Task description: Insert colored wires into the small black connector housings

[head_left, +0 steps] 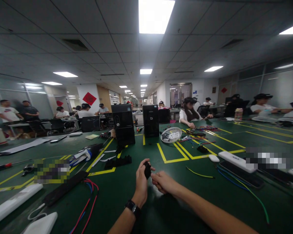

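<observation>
My left hand (141, 182), with a dark watch on its wrist, is closed around a small black part (147, 169) above the green table. The part's exact kind is too small and dark to make out. Close beside it on the right is my right hand (162, 182), its thumb and fingers pinched together near the part's lower edge. Whatever lies inside that pinch is hidden. Beyond my hands, a strip of black pieces (118, 162) rests on the table. To the right lies a short yellow-green wire (199, 173).
Two black computer towers (150, 122) stand ahead, with a white round fan grille (171, 135) to their right. Red and blue wires (90, 201) and a white power strip (14, 203) lie left. A white power bank (236, 161) lies right. A person (190, 112) sits across the table.
</observation>
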### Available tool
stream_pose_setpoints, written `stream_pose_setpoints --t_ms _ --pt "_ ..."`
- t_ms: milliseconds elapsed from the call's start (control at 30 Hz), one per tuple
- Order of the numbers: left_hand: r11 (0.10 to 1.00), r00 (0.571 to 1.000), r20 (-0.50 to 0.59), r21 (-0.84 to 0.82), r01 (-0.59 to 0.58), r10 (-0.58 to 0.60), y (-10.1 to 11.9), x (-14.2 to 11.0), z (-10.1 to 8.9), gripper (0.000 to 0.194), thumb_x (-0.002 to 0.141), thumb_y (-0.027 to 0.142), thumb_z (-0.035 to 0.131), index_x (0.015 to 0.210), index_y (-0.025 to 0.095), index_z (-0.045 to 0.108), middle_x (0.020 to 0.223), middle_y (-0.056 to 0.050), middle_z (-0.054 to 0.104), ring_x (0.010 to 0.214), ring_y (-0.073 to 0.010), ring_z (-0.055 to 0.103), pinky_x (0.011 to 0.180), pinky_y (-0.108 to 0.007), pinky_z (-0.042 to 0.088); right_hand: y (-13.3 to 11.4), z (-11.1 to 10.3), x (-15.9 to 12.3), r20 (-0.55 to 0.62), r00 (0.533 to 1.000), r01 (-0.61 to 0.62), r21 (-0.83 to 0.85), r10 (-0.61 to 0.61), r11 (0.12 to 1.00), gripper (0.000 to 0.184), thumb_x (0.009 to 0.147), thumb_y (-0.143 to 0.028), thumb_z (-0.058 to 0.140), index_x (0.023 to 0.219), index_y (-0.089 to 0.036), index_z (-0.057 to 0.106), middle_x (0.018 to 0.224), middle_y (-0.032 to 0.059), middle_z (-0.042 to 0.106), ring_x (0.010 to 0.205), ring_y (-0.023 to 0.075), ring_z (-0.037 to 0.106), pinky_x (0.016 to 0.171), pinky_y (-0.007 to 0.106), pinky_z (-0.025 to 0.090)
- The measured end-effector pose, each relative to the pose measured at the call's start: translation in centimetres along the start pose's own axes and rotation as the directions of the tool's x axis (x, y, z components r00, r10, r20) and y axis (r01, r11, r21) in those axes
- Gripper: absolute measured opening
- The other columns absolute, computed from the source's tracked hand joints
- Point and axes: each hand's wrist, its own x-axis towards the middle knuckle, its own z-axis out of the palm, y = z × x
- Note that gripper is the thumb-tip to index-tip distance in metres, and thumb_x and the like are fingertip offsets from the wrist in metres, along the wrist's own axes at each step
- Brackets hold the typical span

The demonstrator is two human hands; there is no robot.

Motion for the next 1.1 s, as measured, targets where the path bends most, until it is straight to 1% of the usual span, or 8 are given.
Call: stream_pose_setpoints --t_ms 100,233,367,533,633,833,967,1100 --pt "0.994 0.997 0.064 0.099 -0.054 0.048 -0.2 -0.3 -0.2 0.036 0.082 0.042 0.05 0.106 0.018 0.061 0.085 -0.005 0.063 0.075 -0.0168 0.061 0.07 -0.026 0.045 0.1 -0.8 -0.3 0.036 0.998 -0.042 -0.008 0.043 0.999 0.039 0.088 -0.047 0.043 0.062 -0.018 0.044 0.037 -0.0101 0.033 0.029 0.0046 0.025 0.033 0.019 0.015" --pt "0.981 0.993 0.116 0.188 -0.058 0.036 0.1 -0.6 -0.3 0.036 0.083 0.042 0.048 0.107 0.018 0.061 0.083 -0.006 0.064 0.077 -0.0183 0.061 0.069 -0.026 0.045 -0.2 -1.4 -0.8 0.078 0.994 -0.071 -0.011 0.072 0.997 0.034 0.088 -0.039 0.044 0.061 -0.019 0.044 0.038 -0.0093 0.033 0.03 0.0052 0.024 0.033 0.02 0.014" --pt "0.985 0.989 0.144 0.17 -0.041 0.017 1.0 -0.2 -0.5 0.038 0.081 0.041 0.05 0.11 0.018 0.058 0.085 -0.006 0.063 0.076 -0.0195 0.063 0.067 -0.028 0.046 -1.0 -1.1 -1.0 0.091 0.995 -0.042 -0.019 0.043 0.999 0.037 0.089 -0.043 0.041 0.064 -0.017 0.048 0.039 -0.0088 0.035 0.031 0.0052 0.025 0.034 0.019 0.016" --pt "0.992 0.998 0.013 0.111 -0.056 0.055 1.5 1.0 -1.1 0.033 0.076 0.037 0.054 0.102 0.017 0.054 0.08 -0.002 0.059 0.065 -0.0174 0.065 0.062 -0.028 0.047 -1.0 0.0 -0.8 0.082 0.992 0.099 -0.081 -0.092 0.992 0.029 0.088 -0.037 0.045 0.079 -0.014 0.06 0.05 -0.0078 0.039 0.039 0.0046 0.03 0.04 0.017 0.023" --pt "0.983 0.994 -0.068 0.166 -0.078 0.09 1.1 1.3 -1.5 0.027 0.078 0.037 0.05 0.093 0.016 0.054 0.071 -0.001 0.058 0.06 -0.0156 0.062 0.059 -0.027 0.046 -0.5 0.8 -0.6 0.049 0.987 0.161 -0.218 -0.154 0.963 0.028 0.088 -0.031 0.042 0.075 -0.014 0.061 0.052 -0.0057 0.042 0.044 0.0063 0.035 0.044 0.019 0.025" --pt "0.936 0.979 -0.049 0.307 -0.172 0.197 0.8 1.1 -1.6 0.023 0.081 0.033 0.046 0.092 0.016 0.057 0.062 0.0 0.057 0.056 -0.0134 0.056 0.053 -0.023 0.041 -2.5 0.3 -0.9 -0.051 0.982 0.142 -0.448 -0.183 0.883 0.028 0.083 -0.021 0.043 0.063 -0.015 0.061 0.044 -0.0043 0.041 0.045 0.0099 0.038 0.049 0.022 0.025" --pt "0.966 0.981 -0.066 0.197 -0.167 0.183 0.8 1.1 -1.0 0.029 0.081 0.031 0.048 0.106 0.017 0.052 0.065 0.001 0.058 0.057 -0.0134 0.056 0.053 -0.023 0.043 -3.5 -0.2 -1.4 -0.039 0.97 0.184 -0.533 -0.241 0.826 0.027 0.082 -0.019 0.044 0.062 -0.015 0.062 0.045 -0.0037 0.044 0.048 0.0103 0.041 0.051 0.022 0.026" --pt "0.983 0.976 -0.218 -0.176 -0.049 0.009 0.8 1.5 -0.6 0.035 0.074 0.025 0.053 0.107 0.018 0.047 0.067 0.0 0.058 0.051 -0.0135 0.056 0.05 -0.025 0.043 -2.0 1.1 -1.1 -0.101 0.918 0.251 -0.604 -0.385 0.756 0.031 0.088 -0.022 0.039 0.065 -0.016 0.059 0.057 -0.0018 0.052 0.056 0.0102 0.047 0.056 0.021 0.03"
